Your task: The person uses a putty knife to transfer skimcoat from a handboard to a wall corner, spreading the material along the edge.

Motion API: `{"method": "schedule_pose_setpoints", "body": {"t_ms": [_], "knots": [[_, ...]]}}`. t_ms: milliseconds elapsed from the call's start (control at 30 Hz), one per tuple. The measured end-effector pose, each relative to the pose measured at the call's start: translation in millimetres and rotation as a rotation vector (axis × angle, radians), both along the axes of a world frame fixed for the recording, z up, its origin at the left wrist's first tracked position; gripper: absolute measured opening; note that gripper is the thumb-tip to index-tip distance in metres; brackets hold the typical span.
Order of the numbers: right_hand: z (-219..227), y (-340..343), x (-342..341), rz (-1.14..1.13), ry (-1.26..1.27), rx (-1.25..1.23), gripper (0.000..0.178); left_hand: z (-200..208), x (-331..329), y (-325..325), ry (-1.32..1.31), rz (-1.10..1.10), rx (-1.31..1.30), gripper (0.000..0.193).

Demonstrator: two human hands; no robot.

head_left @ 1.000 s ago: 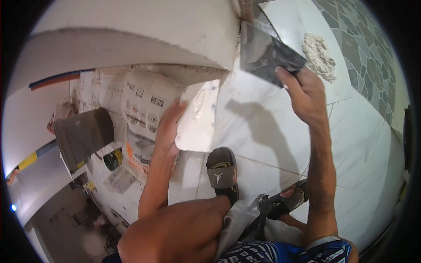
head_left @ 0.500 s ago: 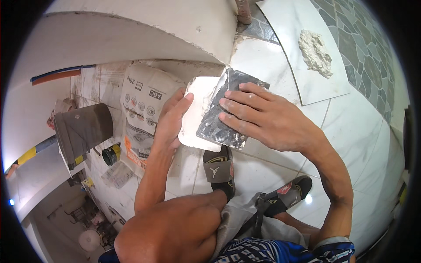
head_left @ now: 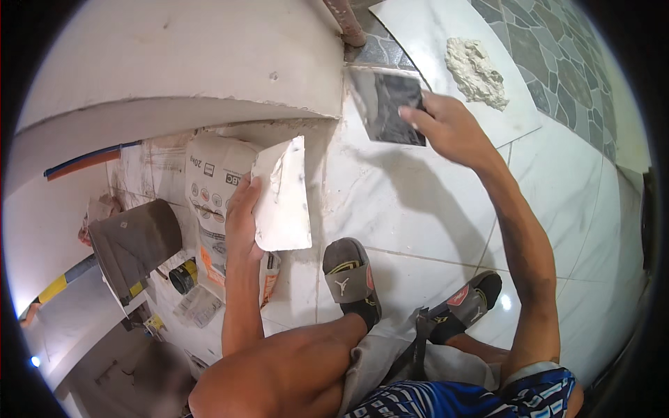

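My left hand [head_left: 242, 217] grips a white flat panel [head_left: 282, 198] by its left edge. A raised ridge of off-white putty [head_left: 277, 174] runs across the panel's upper part. Farther off to the right, my right hand [head_left: 449, 129] holds a dark rectangular spreader plate [head_left: 396, 111], thumb on its face and fingers behind. Motion blurs the plate's left side; pale smears show on it. The two pieces are apart. Beyond my right hand, a lumpy mound of putty [head_left: 477, 73] lies on a white marbled tile board [head_left: 512, 125].
Left of my left hand stands a printed paper sack [head_left: 209, 167]. A dark grey bucket [head_left: 139, 233] lies tipped beside a small black can [head_left: 183, 276]. A white wall ledge [head_left: 181, 70] juts in at upper left. My sandalled feet [head_left: 348, 275] rest on white floor tiles [head_left: 418, 202].
The dark plate has lifted off the white panel and moved up and right with my right hand, now gripped at its edge. My left hand has drawn left, tilting the panel.
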State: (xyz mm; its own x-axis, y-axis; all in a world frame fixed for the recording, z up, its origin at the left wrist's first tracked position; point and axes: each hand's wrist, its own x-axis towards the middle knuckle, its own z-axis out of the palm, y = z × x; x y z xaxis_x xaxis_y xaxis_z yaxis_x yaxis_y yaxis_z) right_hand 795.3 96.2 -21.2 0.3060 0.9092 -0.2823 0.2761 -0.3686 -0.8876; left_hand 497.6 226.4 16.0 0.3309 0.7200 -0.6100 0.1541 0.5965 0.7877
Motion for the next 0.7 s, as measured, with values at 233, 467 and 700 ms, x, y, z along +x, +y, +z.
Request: {"method": "schedule_pose_setpoints", "body": {"t_ms": [233,467,700], "knots": [[-79.2,70.2,-2.4,-0.299,0.037,0.154,0.036,-7.0,-9.9,-4.4,-0.044,-0.053,-0.037,0.046],[-77.8,108.5,1.8,-0.293,0.169,-0.012,0.027,-9.0,-14.7,-0.7,-0.017,-0.052,-0.069,0.044],[-59.0,128.5,-11.0,-0.240,0.097,0.121,0.030,-14.5,-15.8,3.0,0.062,-0.022,-0.051,0.047]]}}
